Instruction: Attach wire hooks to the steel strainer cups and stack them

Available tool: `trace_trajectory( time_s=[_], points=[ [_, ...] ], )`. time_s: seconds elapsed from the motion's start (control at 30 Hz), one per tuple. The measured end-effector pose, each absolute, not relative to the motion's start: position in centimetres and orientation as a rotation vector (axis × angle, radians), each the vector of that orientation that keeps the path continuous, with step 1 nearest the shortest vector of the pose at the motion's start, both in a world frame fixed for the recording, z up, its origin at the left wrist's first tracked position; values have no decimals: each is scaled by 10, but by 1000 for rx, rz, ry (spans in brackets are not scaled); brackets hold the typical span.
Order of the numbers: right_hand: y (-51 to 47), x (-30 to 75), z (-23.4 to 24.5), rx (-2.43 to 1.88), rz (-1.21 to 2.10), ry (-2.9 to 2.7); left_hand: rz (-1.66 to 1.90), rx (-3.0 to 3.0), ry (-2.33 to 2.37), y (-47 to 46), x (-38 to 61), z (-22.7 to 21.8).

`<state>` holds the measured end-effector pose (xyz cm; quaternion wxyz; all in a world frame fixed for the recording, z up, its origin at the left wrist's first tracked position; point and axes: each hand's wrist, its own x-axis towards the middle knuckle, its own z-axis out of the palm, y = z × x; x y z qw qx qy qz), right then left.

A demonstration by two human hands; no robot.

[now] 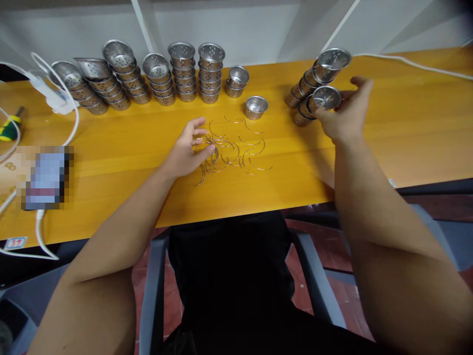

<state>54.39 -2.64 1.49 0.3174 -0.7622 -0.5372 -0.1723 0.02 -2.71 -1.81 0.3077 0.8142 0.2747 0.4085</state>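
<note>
My right hand (345, 116) is at the leaning stacks on the right, thumb and a finger closed about the top perforated metal cup (325, 98) of the nearer stack; its other fingers stick out. Just behind it, a taller leaning stack of cups (332, 64) nearly touches that one. My left hand (187, 152) hovers at the left side of a loose pile of thin curved wires (232, 153), fingers apart and bent. Whether a fingertip touches a wire I cannot tell. One single metal cup (256, 108) stands upright behind the wires, with a short stack of cups (237, 81) farther back.
Several stacks of perforated cups (185, 74) line the back left of the wooden table (121, 143). On the left lie a blurred-out phone (46, 177), white cables (76, 118), a white plug block (59, 101) and a green-yellow screwdriver (11, 127). A white cable (417, 61) runs along the back right.
</note>
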Motion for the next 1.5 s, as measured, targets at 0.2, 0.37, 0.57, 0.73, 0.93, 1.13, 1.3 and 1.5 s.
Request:
trace_trajectory(
  time_s=[0.2, 0.37, 0.57, 0.73, 0.93, 1.13, 1.3, 1.5],
  points=[
    [-28, 531, 27, -2062, -138, -1303, 1043, 2150, 807, -33, 3, -10],
    [-18, 557, 6, -1972, -94, -1282, 1023, 2167, 847, -36, 4, -6],
    [-56, 530, 35, -1187, -561, -1674, 1028, 2175, 805, -36, 4, -7],
    [-57, 450, 62, -1536, -31, -2002, 1049, 2133, 819, -32, 4, -13],
    [-15, 404, 48, -1837, 253, -2077, 1084, 2123, 764, -27, 1, -17],
    [-14, 377, 63, -1603, 243, -1956, 1135, 2127, 744, -27, 1, -12],
    [-48, 321, 101, -1285, 408, -2225, 1212, 2124, 704, -25, 1, -9],
    [-63, 284, 101, -992, 609, -2290, 1270, 2177, 827, -22, 0, -3]
  ],
)
